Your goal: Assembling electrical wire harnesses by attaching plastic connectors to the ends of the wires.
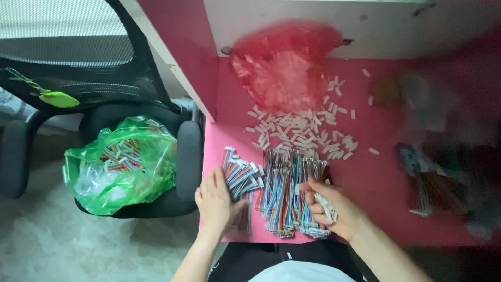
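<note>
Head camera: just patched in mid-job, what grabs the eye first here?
The pink table, with multicoloured wire bundles heaped at its near edge between both hands: the left hand rests on one bundle, and the right hand holds small white connectors. Behind lie scattered white connectors and a red bag; a green bag sits on the chair at left.

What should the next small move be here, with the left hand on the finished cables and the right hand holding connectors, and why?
Probably bring the right hand to the loose ribbon wires and fit one white connector onto a bare end. That hand already pinches several connectors just beside the wire ends, while the left hand rests flat on the terminated cables, apparently only steadying them.
</note>
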